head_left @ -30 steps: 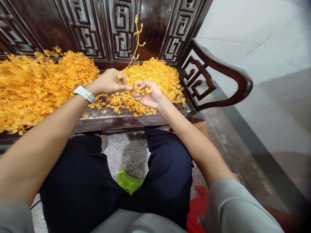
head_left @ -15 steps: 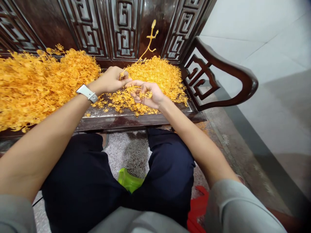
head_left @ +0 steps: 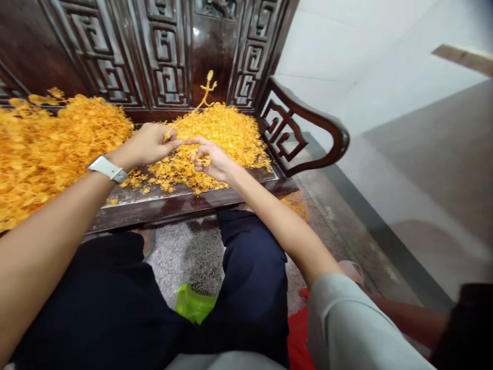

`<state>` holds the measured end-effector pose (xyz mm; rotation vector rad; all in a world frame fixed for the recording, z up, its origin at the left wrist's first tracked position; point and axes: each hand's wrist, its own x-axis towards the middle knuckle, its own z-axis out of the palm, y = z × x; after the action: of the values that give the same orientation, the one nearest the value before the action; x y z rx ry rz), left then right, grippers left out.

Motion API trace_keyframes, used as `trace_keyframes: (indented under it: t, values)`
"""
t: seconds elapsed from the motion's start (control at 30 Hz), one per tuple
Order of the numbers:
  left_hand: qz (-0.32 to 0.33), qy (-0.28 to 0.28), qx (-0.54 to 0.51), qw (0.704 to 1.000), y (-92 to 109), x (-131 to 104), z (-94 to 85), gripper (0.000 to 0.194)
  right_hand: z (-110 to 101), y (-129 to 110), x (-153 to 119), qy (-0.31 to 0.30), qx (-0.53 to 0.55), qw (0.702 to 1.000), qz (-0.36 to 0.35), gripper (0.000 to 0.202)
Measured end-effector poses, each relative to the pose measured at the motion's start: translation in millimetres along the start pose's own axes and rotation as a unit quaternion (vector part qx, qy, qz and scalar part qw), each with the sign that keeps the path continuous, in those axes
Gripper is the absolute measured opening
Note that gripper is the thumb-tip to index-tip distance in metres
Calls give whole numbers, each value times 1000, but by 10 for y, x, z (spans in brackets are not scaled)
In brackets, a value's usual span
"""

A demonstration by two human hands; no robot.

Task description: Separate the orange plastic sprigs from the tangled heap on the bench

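Note:
My left hand [head_left: 154, 144], with a white-strapped watch at the wrist, is closed on a yellow branched plastic stem [head_left: 208, 92]. The stem slants up and to the right, ending in a bud-like tip. My right hand [head_left: 215, 160] has its index finger stretched to the left hand's fingertips. Its other fingers are curled around small yellow plastic pieces [head_left: 203, 160]. Both hands are over the front of a heap of small yellow flower-like pieces [head_left: 234, 131]. A larger heap of yellow branched stems [head_left: 57, 149] lies to the left of my left hand.
The heaps lie on a dark carved wooden bench [head_left: 185, 202] with a curved armrest [head_left: 308, 115] at right. A green plastic object [head_left: 194, 303] is on the floor between my legs. Red material [head_left: 300, 334] and part of another person's limb [head_left: 412, 316] appear at lower right.
The view has shifted right, so bench and hands appear further left. My right index finger is now straighter, reaching to the left hand. Another person's limb shows more at lower right.

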<state>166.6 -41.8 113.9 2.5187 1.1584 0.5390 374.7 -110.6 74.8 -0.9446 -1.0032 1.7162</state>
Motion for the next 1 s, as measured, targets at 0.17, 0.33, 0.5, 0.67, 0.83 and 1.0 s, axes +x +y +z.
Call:
trace_keyframes:
  t: [0.17,0.33,0.5,0.67,0.83,1.0]
  values:
    - [-3,0,4,1000,-50,21,5,35,14,9,27,-61,20,998,3,16]
    - [-10,-1,16,1000,-147,21,-22,30,41,-34,-41,-91,36,995,-15,9]
    - [-9,-7,33,999,-213,34,-6,40,142,-71,-116,-46,10,999,-13,20]
    - [-3,85,84,993,-188,68,62,36,287,-138,-239,8,-5,999,-53,20]
    - [-183,126,187,957,-865,-171,-85,40,202,-301,-672,-34,-44,987,-151,28]
    - [-200,167,148,954,-1255,-418,-237,39,-124,-316,-614,51,-135,970,-197,9]
